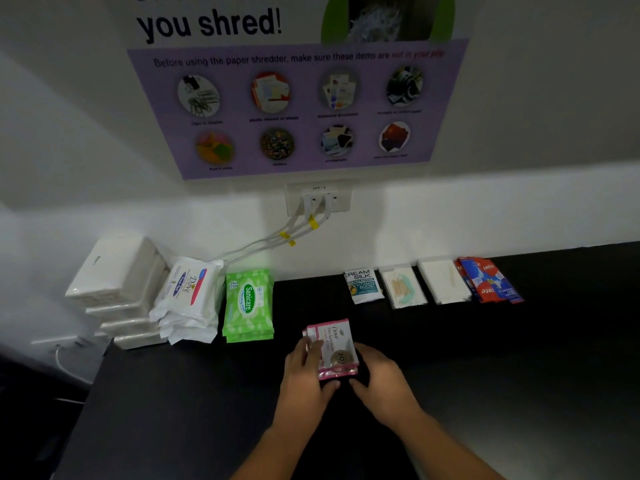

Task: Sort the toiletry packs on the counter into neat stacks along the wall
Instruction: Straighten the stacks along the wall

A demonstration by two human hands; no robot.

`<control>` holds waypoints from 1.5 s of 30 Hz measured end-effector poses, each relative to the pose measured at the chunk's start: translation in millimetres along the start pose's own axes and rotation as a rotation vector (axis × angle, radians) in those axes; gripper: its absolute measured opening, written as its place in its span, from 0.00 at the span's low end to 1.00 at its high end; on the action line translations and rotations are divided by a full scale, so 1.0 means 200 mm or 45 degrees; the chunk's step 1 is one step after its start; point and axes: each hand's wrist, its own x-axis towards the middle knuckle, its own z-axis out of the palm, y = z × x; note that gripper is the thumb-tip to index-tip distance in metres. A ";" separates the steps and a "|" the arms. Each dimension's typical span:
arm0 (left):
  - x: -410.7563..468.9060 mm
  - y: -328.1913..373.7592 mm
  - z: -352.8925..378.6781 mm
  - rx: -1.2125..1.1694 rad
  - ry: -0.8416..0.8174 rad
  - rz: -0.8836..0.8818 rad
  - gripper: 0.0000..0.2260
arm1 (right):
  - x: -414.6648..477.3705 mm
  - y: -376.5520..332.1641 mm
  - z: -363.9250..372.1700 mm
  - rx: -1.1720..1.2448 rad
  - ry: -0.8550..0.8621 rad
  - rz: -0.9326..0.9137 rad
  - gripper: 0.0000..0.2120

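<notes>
1. Pink Dove sachets [334, 348]: a small bundle of flat pink-and-white packets with pink crimped edges, lying near the middle of the black worktop [519, 375], well apart from the wall. The long axis runs near to far, tilted slightly left at the far end; the printed text reads sideways along that axis.
2. Left hand [304, 372]: fingers curled around the bundle's left edge and near corner, holding it.
3. Right hand [377, 375]: fingers closed against the bundle's right edge and near corner, holding it from the other side.
4. Far left along the wall: a stepped stack of white tissue packs [117, 289], with white Dove wipe packs [188, 299] leaning against it, and just beside those a stack of green Sanicare wipe packs [247, 304], long axis near to far.
5. Far right along the wall, in a row: a Cream Silk sachet [362, 285], a clear packet with pale contents [403, 287], a white packet [443, 282] and a fanned stack of red-and-blue sachets [490, 280]. Each has its long axis near to far.
6. Wall: a purple shredder poster [294, 109] above an outlet [318, 199] with white cables.
</notes>
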 end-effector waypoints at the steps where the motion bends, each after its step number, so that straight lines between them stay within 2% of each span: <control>1: 0.01 0.00 0.01 0.006 0.009 0.017 0.35 | 0.01 0.02 0.02 -0.086 -0.034 -0.002 0.28; 4: 0.06 -0.03 0.05 -0.007 0.044 0.026 0.29 | 0.08 0.02 0.04 -0.264 -0.004 -0.022 0.27; 7: 0.13 -0.04 0.06 0.009 0.087 0.010 0.26 | 0.17 0.00 0.02 -0.312 0.018 -0.030 0.24; 12: 0.34 -0.01 0.03 -0.009 0.059 -0.093 0.25 | 0.36 -0.06 -0.05 -0.314 0.014 0.045 0.24; 19: 0.58 -0.01 0.01 0.041 0.052 -0.104 0.20 | 0.51 -0.12 -0.10 -0.209 0.061 0.078 0.20; 24: 0.66 -0.01 0.03 0.056 0.073 -0.125 0.19 | 0.53 -0.12 -0.09 -0.175 0.052 0.099 0.22; 34: 0.71 -0.04 0.06 0.028 0.103 -0.138 0.18 | 0.55 -0.18 -0.10 -0.104 -0.010 0.190 0.21; 37: 0.68 -0.03 0.03 0.000 0.075 -0.118 0.22 | 0.56 -0.20 -0.11 -0.124 -0.024 0.207 0.20; 40: 0.62 -0.01 -0.01 -0.081 0.121 -0.095 0.27 | 0.56 -0.22 -0.12 -0.154 0.029 0.241 0.18; 45: 0.45 -0.05 -0.12 -0.176 0.281 -0.047 0.20 | 0.59 -0.29 -0.10 -0.123 0.192 0.290 0.13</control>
